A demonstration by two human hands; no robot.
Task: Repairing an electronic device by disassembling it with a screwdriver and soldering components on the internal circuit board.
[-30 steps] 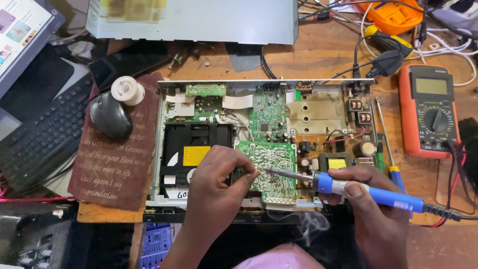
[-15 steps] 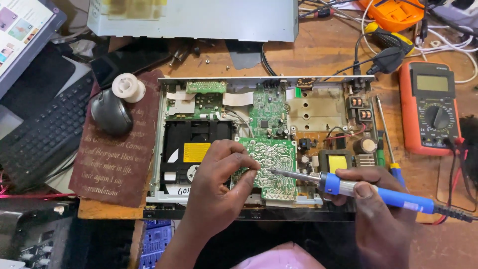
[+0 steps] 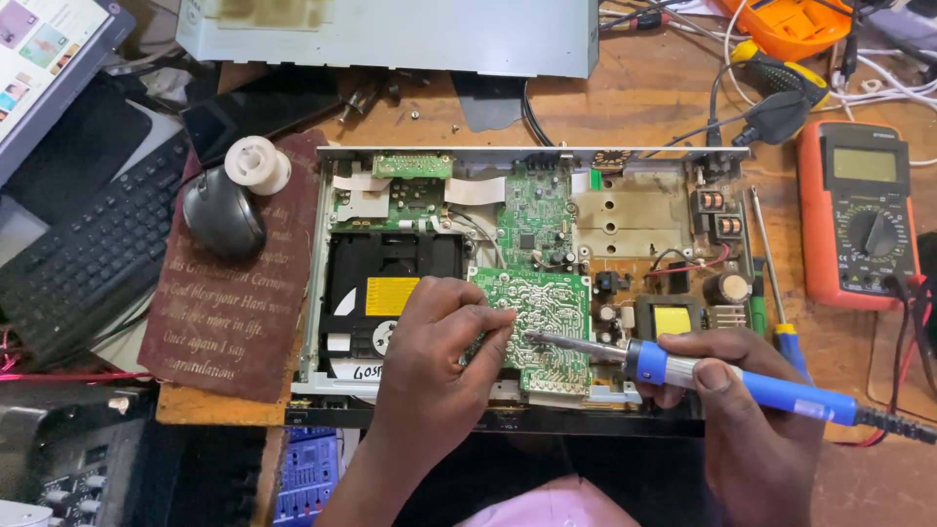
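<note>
An opened disc player chassis point(image 3: 322, 293) lies on the wooden bench, its boards exposed. A green circuit board point(image 3: 551, 293), solder side up, rests over the front middle. My left hand point(image 3: 434, 361) lies on the board's left edge, thumb and fingers pinched together just beside the iron's tip; what they pinch is too thin to see. My right hand point(image 3: 742, 420) grips a blue-handled soldering iron point(image 3: 742, 385), whose metal tip touches the board near its centre. The black disc drive point(image 3: 386, 283) sits left of my left hand.
An orange multimeter point(image 3: 859, 210) lies at the right, a screwdriver point(image 3: 776, 283) beside the chassis. A black mouse point(image 3: 223, 213) and white spool point(image 3: 258, 164) sit on a brown mat point(image 3: 229, 312). A keyboard point(image 3: 93, 254), a grey metal cover point(image 3: 390, 34) and cables point(image 3: 771, 102) surround the area.
The iron and my right hand have shifted slightly right and down; the smoke seen a second ago is gone. My left hand stays on the board.
</note>
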